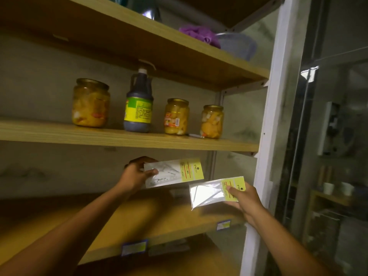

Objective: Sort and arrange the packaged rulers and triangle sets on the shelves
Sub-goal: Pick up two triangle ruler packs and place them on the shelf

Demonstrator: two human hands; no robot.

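Here, in the head view, one ruler set (173, 173) is pinched at its clear end by the left hand (135, 174); a second packet (216, 193) is gripped at its yellow card by the right hand (244, 198) — both held above the lower shelf (139, 226). Glossy film could slip from either pinch. Overhead, jars (90, 102) and a sauce bottle (139, 104) are ranged — a lifted packet might be knocked against that shelf.

The left hand (135, 174) is pinching a packaged triangle set (173, 173) by its clear end; the right hand (244, 200) is gripping another packet (211, 193) at its yellow header, both above the wooden shelf (119, 226).
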